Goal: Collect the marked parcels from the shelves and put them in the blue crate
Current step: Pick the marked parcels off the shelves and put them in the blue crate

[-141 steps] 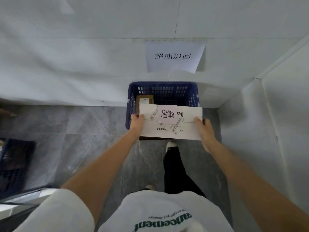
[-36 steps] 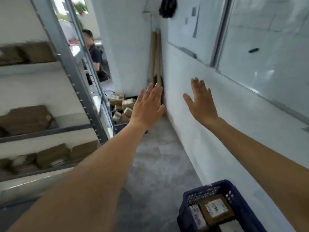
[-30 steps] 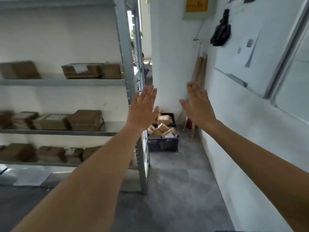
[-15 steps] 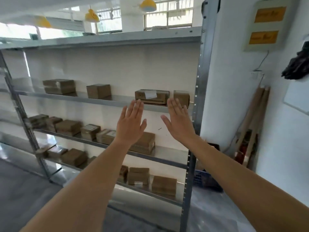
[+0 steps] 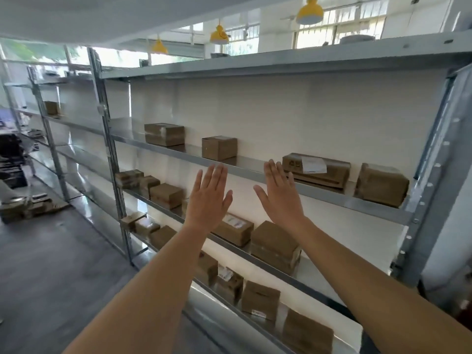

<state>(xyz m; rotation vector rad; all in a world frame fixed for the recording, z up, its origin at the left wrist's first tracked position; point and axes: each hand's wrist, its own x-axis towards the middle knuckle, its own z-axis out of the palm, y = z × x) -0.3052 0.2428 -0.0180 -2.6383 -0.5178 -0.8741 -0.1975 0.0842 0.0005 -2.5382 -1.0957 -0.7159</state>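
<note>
Both my arms are stretched out toward a grey metal shelf unit (image 5: 245, 172). My left hand (image 5: 209, 198) and my right hand (image 5: 279, 192) are flat, fingers straight, and hold nothing. Several brown cardboard parcels stand on the shelves. On the upper shelf, a long flat parcel with a white label (image 5: 316, 169) lies just right of my right hand, a squat parcel (image 5: 381, 184) beside it, and a small box (image 5: 219, 147) above my left hand. A labelled parcel (image 5: 233, 227) sits on the middle shelf below my hands. The blue crate is out of view.
The right upright post (image 5: 431, 175) of the shelf unit stands close to a white wall. A second shelf unit (image 5: 53, 116) continues to the left. Flattened cardboard (image 5: 28, 204) lies on the grey floor at the left. Yellow lamps (image 5: 309, 12) hang above.
I have set the white parcel in the blue crate, turned away from it and now face the shelves. Both hands are empty, raised and flat, nearer the upper shelf than half a second ago.
</note>
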